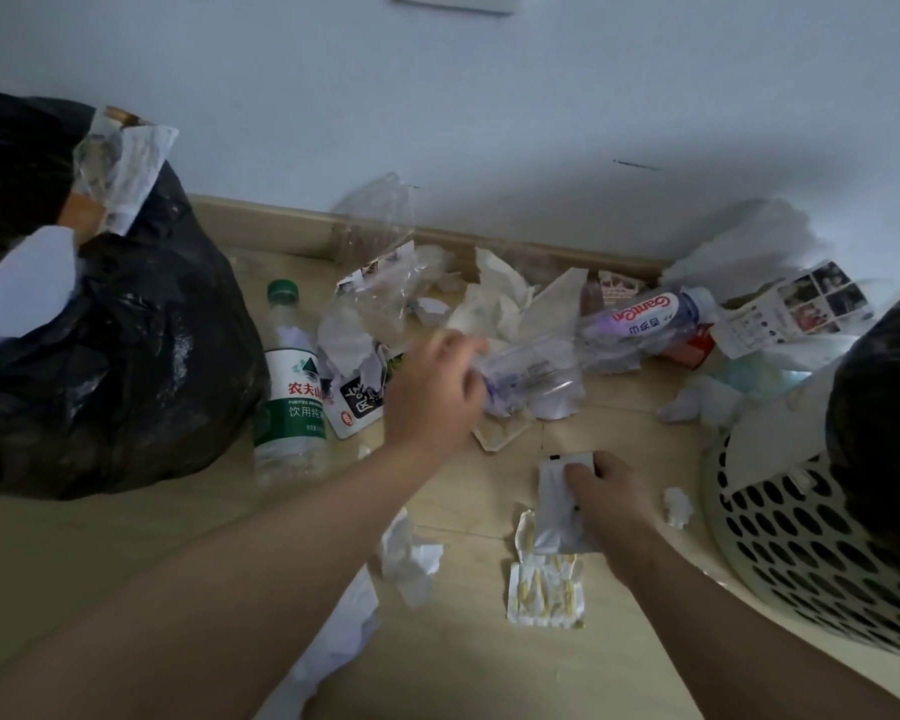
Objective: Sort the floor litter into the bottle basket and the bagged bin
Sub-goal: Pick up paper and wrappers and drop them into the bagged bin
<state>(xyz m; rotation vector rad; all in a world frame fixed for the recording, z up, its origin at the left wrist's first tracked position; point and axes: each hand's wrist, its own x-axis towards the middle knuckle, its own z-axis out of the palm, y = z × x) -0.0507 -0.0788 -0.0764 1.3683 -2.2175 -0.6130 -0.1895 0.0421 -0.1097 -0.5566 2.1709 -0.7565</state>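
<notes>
Wooden floor (463, 678) beneath us: our left hand (432, 392) grips a clear bottle (619, 330); our right hand (611, 493) pinches a white wrapper (554, 511).

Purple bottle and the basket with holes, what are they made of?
The purple bottle looks like thin, clear plastic: you can see through its body, and it shines. The basket looks like hard, pale, matte plastic, judging by its neat rows of moulded oval holes, though that's a guess.

I count one green-capped bottle (289, 387) and one purple-labelled bottle (640, 324), two in all. One bagged bin (100, 356), one perforated basket (780, 522).
</notes>
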